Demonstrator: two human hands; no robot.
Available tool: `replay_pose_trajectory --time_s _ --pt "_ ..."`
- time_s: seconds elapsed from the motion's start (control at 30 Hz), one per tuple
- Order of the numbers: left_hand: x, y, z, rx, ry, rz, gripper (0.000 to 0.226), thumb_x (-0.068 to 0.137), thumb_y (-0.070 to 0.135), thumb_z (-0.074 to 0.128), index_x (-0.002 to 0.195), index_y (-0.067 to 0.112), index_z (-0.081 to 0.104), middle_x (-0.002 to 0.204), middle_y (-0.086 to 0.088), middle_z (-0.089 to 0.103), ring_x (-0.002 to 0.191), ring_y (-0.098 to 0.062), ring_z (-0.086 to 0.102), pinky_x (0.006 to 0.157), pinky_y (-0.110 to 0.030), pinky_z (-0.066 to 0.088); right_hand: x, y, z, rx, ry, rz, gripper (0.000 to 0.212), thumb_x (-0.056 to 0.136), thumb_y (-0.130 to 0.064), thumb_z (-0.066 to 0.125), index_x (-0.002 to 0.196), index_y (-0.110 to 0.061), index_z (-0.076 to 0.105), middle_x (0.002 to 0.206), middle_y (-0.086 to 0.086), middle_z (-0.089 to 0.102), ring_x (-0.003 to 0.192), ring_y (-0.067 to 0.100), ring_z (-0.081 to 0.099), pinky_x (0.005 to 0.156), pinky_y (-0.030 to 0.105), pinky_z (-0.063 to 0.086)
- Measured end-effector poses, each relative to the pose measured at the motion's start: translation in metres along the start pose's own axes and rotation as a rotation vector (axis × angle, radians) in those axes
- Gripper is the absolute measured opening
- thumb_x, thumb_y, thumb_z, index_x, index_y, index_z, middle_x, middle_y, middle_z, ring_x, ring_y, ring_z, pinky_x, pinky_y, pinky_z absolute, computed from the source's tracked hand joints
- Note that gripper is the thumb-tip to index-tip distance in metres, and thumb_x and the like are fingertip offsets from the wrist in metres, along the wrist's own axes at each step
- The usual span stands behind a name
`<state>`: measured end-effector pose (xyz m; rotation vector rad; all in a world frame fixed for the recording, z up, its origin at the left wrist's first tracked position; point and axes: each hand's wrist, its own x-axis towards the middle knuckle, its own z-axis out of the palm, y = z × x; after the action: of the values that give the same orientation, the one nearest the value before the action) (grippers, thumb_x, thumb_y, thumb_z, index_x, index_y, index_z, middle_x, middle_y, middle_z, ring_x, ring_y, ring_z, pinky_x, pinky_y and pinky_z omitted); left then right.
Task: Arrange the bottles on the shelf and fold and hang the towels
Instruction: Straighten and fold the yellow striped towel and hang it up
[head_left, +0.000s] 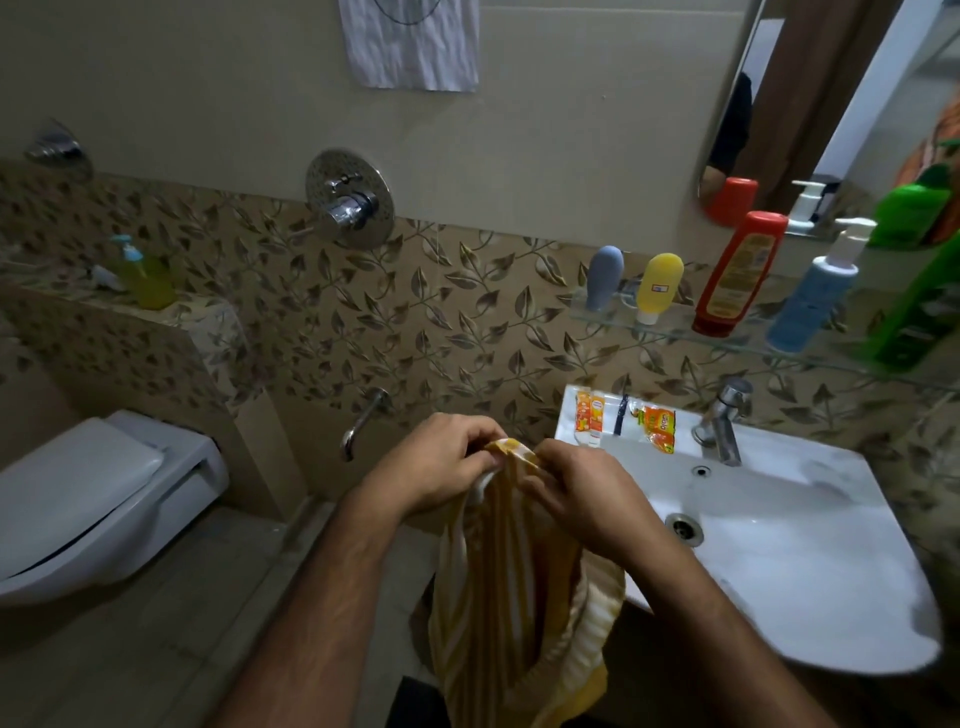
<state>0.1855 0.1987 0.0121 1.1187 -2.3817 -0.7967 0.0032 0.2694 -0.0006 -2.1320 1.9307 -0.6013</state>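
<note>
- My left hand (441, 462) and right hand (582, 493) both pinch the top edge of a yellow-and-white striped towel (498, 587), fingers closed tight on the cloth.
- The towel hangs down between my forearms, just left of the white sink (810, 525).
- On the glass shelf (670, 332) above the sink stand a grey tube (604, 278), yellow tube (658, 287), red bottle (740, 273), blue pump bottle (818, 291) and green bottle (922, 306).

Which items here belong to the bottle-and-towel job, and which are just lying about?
Job: striped towel held by left hand and right hand; red bottle, blue pump bottle, glass shelf.
Lying about: sachets, tap, toilet.
</note>
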Motion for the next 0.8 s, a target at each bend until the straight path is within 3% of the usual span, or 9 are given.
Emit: replay_pose_trajectory --time_s 0.13,0.27,0.37,0.6,0.73,0.8 --pt "0.001 0.015 -0.017 0.111 0.028 0.012 0.012 0.093 0.027 0.062 0.097 0.037 0.067 0.084 0.023 0.063 0.081 0.003 0.058 0.070 -0.019 0.042 -0.004 0.023 0.004 0.092 -0.250 0.179 0.011 0.087 -0.017 0.063 0.097 -0.020 0.067 0.089 -0.004 0.068 0.080 0.014 0.064 0.065 0.027 0.053" --pt "0.002 0.026 -0.038 0.243 -0.001 0.026 0.019 0.093 0.023 0.060 0.106 0.035 0.067 0.093 0.019 0.063 0.088 -0.001 0.056 0.076 -0.021 0.042 -0.011 0.034 0.019 0.461 -0.419 0.262 0.024 0.086 -0.012 0.064 0.108 -0.021 0.067 0.099 -0.002 0.072 0.088 0.010 0.069 0.078 0.027 0.058" --pt "0.003 0.029 -0.049 0.285 0.016 0.017 0.020 0.092 0.022 0.060 0.106 0.034 0.067 0.092 0.020 0.062 0.088 -0.001 0.055 0.076 -0.021 0.040 -0.011 0.035 0.034 0.485 -0.336 0.325 0.017 0.085 -0.016 0.064 0.101 -0.020 0.069 0.098 0.000 0.072 0.089 0.014 0.069 0.080 0.032 0.060" --pt "0.000 0.018 -0.061 0.284 0.084 -0.039 0.014 0.091 0.025 0.064 0.096 0.038 0.066 0.081 0.026 0.058 0.075 0.008 0.054 0.066 -0.015 0.036 -0.013 0.036 0.047 0.335 0.167 0.480 0.011 0.085 -0.029 0.062 0.094 -0.028 0.068 0.080 -0.012 0.065 0.076 0.008 0.064 0.067 0.029 0.056" --pt "-0.001 0.017 -0.064 0.283 0.126 -0.050 0.012 0.092 0.028 0.063 0.101 0.034 0.069 0.080 0.027 0.058 0.077 0.011 0.053 0.065 -0.014 0.037 -0.018 0.031 0.061 0.445 0.155 0.448 0.006 0.087 -0.029 0.061 0.086 -0.030 0.067 0.077 -0.014 0.067 0.071 0.003 0.062 0.058 0.021 0.047" --pt "-0.002 0.018 -0.066 0.283 0.123 -0.057 0.012 0.092 0.028 0.063 0.101 0.033 0.069 0.083 0.023 0.061 0.079 0.008 0.056 0.066 -0.018 0.040 -0.021 0.029 0.067 0.438 0.149 0.422 0.004 0.087 -0.029 0.064 0.089 -0.032 0.066 0.081 -0.014 0.069 0.073 0.002 0.064 0.061 0.020 0.050"
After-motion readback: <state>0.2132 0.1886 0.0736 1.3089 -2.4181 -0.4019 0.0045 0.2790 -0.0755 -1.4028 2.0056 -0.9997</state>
